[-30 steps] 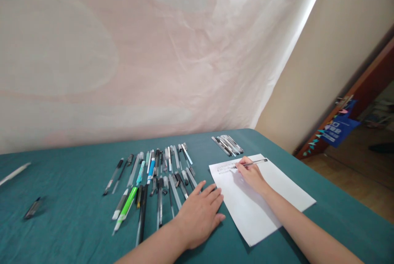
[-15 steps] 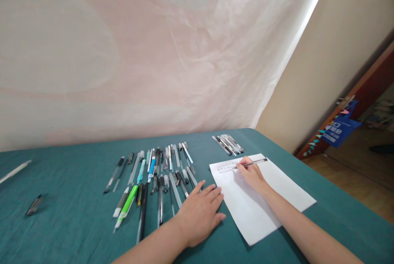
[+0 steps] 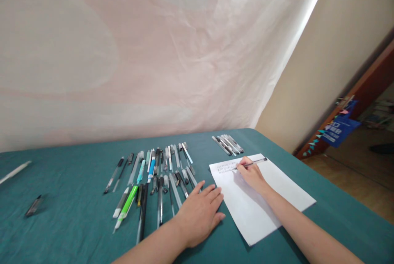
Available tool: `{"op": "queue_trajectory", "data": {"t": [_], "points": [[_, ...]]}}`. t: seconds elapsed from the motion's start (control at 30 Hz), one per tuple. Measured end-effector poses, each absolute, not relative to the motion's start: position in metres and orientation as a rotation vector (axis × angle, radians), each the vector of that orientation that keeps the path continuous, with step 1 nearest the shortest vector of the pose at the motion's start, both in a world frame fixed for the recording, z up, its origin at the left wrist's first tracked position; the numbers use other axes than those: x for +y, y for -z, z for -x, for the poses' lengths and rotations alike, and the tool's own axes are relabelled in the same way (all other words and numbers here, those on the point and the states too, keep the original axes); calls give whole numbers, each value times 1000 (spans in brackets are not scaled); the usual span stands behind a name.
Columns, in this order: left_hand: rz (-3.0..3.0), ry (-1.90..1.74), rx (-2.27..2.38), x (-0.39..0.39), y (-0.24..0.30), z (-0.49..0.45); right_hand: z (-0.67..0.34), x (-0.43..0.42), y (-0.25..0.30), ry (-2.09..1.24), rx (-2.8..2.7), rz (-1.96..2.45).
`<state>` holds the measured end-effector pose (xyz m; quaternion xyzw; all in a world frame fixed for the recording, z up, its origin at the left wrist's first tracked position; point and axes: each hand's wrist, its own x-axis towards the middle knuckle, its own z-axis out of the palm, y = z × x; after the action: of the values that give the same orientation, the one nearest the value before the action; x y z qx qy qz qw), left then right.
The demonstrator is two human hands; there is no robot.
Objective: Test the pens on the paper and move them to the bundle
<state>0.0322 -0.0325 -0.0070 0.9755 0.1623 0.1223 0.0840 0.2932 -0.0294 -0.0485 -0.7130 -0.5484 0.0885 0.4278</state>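
Observation:
A dark, slim pen is pinched in my right hand, its tip low over the upper left part of a white sheet of paper. Small rows of dark handwriting run beside the tip. My left hand lies flat on the green tablecloth with its fingers spread, just left of the paper. Its fingertips are close to several pens laid out in rows, and the hand and forearm hide part of them. Among these are a bright green pen and a blue and white pen.
Another group of pens lies behind the paper. At the left are a dark pen cap and a white pen. A pale pink cloth hangs along the table's back edge. The green tablecloth ends at a slanting right edge.

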Motion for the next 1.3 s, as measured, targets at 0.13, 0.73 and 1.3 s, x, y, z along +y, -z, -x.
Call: {"op": "queue_trajectory", "data": {"t": [0.13, 0.73, 1.3], "points": [[-2908, -368, 485, -33, 6, -32, -293, -30, 48, -211, -1374, 1783], [-2898, -356, 485, -33, 7, -33, -293, -31, 47, -187, -1388, 1774], [-2917, -339, 481, -32, 6, -32, -296, -31, 53, -255, -1271, 1728]]}}
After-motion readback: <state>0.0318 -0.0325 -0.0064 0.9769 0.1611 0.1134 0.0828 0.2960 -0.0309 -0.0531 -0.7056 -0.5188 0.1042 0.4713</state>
